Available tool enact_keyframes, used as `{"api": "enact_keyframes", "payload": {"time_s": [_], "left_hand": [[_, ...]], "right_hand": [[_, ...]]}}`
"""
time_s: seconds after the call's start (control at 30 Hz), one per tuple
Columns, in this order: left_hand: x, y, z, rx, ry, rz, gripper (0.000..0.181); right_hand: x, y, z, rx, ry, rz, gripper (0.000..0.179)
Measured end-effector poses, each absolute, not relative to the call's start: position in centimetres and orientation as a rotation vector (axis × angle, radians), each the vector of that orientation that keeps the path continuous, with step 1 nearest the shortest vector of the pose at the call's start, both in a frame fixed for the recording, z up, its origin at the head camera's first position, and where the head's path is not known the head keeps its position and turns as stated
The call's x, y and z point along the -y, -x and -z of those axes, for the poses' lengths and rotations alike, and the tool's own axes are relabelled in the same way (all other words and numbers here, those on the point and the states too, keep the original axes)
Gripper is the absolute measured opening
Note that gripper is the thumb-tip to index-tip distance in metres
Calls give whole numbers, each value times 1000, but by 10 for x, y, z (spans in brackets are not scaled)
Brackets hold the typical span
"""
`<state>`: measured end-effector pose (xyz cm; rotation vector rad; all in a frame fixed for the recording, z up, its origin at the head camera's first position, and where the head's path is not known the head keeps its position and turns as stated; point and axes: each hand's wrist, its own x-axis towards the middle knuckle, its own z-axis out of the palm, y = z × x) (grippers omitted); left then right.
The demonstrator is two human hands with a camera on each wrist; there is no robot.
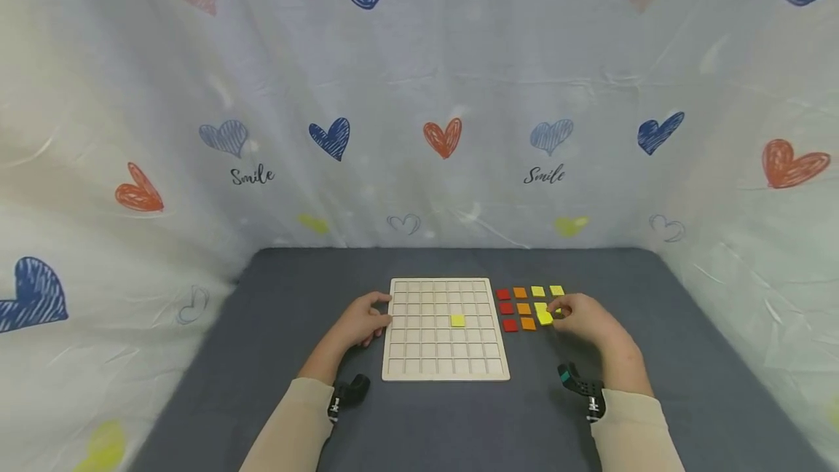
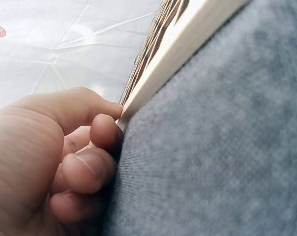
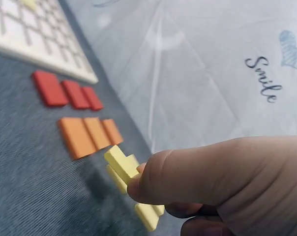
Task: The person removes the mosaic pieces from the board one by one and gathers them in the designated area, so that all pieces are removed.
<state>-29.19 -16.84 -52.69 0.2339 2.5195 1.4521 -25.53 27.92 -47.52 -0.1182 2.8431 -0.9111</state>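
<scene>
A pale wooden grid board (image 1: 446, 376) lies flat in the middle of the table, one yellow tile (image 1: 457, 320) sitting in a cell right of its centre. My left hand (image 1: 360, 320) touches the board's left edge with thumb and fingertips; the left wrist view shows the fingers bent against the frame (image 2: 163, 61). To the right of the board, my right hand (image 1: 585, 319) pinches a yellow square tile (image 1: 545, 318) between thumb and finger. In the right wrist view this held tile (image 3: 120, 162) is tilted and raised over other yellow tiles (image 3: 146, 216).
Beside the board's right edge lie columns of red tiles (image 1: 505, 307) and orange tiles (image 1: 524, 308), with more yellow tiles (image 1: 537, 290) farther right. Dark grey cloth (image 1: 419, 428) covers the table. A white curtain (image 1: 406, 79) printed with hearts hangs behind and at both sides.
</scene>
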Motion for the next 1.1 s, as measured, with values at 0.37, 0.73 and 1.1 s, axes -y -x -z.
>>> {"api": "enact_keyframes", "payload": {"time_s": [0.37, 0.73, 1.1], "left_hand": [[169, 292, 528, -2519, -220, -1454, 51], [171, 293, 525, -2518, -227, -1461, 50], [170, 294, 528, -2517, -219, -1460, 51]], "right_hand": [[-275, 251, 488, -2936, 102, 675, 30], [-272, 250, 483, -2973, 90, 739, 31], [-238, 255, 458, -2926, 204, 1061, 37]]}}
